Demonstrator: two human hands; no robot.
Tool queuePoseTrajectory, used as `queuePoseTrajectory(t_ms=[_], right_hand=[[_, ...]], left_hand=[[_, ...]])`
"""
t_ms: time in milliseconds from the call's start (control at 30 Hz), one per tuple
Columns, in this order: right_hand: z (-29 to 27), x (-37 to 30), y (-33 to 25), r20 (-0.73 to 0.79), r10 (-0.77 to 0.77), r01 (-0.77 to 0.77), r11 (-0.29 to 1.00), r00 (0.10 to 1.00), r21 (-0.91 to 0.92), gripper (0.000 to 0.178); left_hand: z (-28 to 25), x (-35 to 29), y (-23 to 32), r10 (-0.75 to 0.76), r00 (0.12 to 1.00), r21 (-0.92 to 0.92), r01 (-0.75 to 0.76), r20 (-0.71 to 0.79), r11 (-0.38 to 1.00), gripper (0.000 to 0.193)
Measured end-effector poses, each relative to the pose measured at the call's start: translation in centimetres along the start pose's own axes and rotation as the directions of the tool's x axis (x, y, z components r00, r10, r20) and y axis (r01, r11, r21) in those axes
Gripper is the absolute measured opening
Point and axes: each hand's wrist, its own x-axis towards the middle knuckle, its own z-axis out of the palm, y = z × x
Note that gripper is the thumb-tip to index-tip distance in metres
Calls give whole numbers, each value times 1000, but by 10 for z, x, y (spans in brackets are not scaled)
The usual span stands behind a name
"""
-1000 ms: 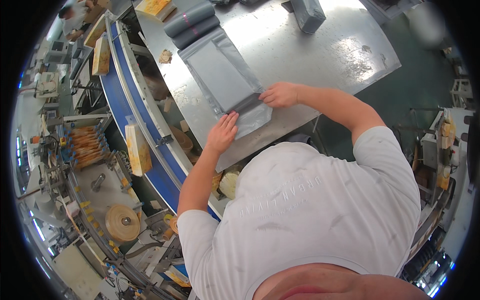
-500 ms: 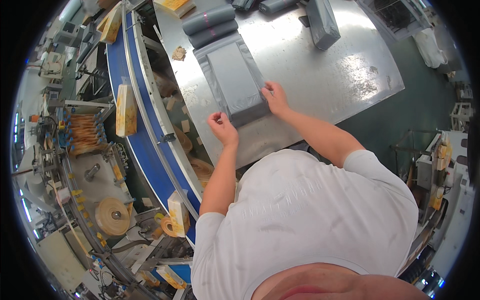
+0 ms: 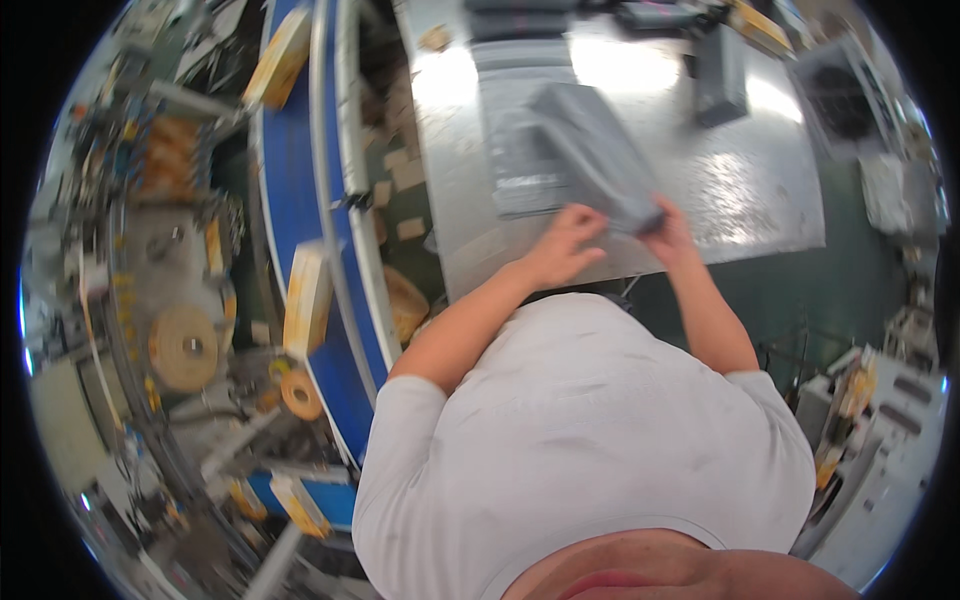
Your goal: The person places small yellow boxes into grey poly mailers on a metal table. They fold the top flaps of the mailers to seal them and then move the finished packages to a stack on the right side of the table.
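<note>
A grey plastic mailer bag [image 3: 597, 152] is lifted at an angle above the shiny metal table [image 3: 740, 190]. My right hand [image 3: 668, 222] grips its near right corner. My left hand [image 3: 560, 243] has its fingers on the bag's near edge. Under the raised bag lies a flat stack of grey bags [image 3: 520, 150] on the table. My forearms reach up from my white shirt in the lower middle of the view.
A blue conveyor belt [image 3: 295, 200] curves along the left and carries yellowish boxes [image 3: 305, 300], [image 3: 278, 45]. Rolls of brown tape [image 3: 183, 347] sit among machinery at the left. A dark grey packet [image 3: 718, 75] lies at the table's far side. Machines stand at the right.
Both hands pulled the top grey bag off the stack and lifted it, tilting it to the right. A box on the conveyor moved nearer along the belt.
</note>
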Motion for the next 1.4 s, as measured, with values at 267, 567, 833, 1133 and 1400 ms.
queuePoseTrajectory(t_ms=[267,567,833,1133,1400], right_hand=[[-140,-103,-95,49,-931,313,72,362,-947,55],[-90,-68,-72,328,-720,-322,-606,612,-728,45],[-23,-7,99,238,-296,-135,-843,925,-521,66],[10,-1,43,129,-233,-24,-559,964,-829,39],[62,-14,75,546,-255,503,-218,798,-837,52]], left_hand=[[-64,-143,-60,-192,849,173,312,-492,934,19],[-188,-425,-66,-79,-218,-219,976,-973,-5,62],[-138,-586,-16,-673,-326,-2,901,-664,-434,97],[-234,-566,-6,-396,44,99,988,-917,-120,72],[-370,-246,128,-191,598,32,341,-778,939,69]])
